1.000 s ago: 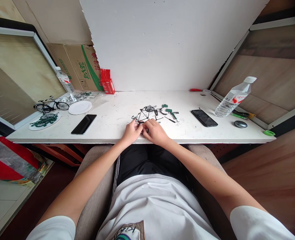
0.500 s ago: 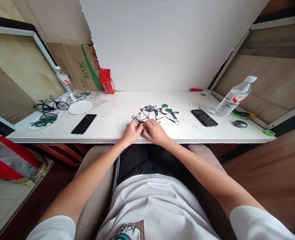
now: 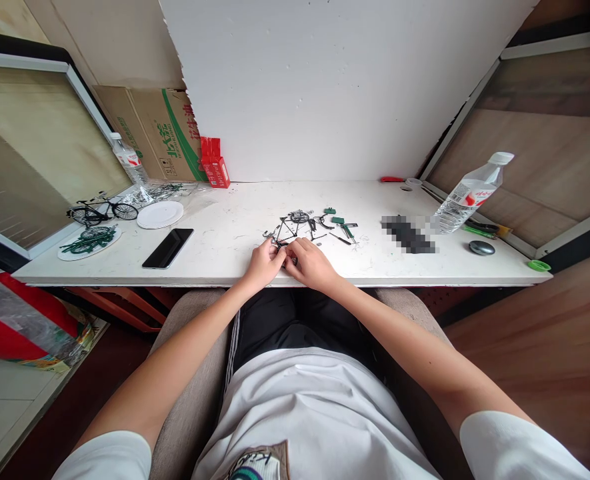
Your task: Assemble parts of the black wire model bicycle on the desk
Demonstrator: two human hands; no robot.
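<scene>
Close together at the table's front edge, my left hand (image 3: 266,261) and my right hand (image 3: 309,261) have their fingers closed on a small dark model bicycle part, mostly hidden between them. Just beyond the fingertips lies a black model bicycle frame (image 3: 287,229) with a wheel (image 3: 299,217) at its far end. To the right of it are loose black parts (image 3: 319,225), green pieces (image 3: 338,221) and a thin dark piece (image 3: 340,239).
On the left, a phone (image 3: 168,249), a white plate (image 3: 160,215), an assembled black model bicycle (image 3: 102,211) and green parts (image 3: 93,240) lie on the table. A water bottle (image 3: 467,197), a pixelated dark object (image 3: 409,235) and a grey oval object (image 3: 481,248) are at right.
Both hands stay in nearly the same place, fingers still closed on the small part. The phone at right is now covered by pixelation.
</scene>
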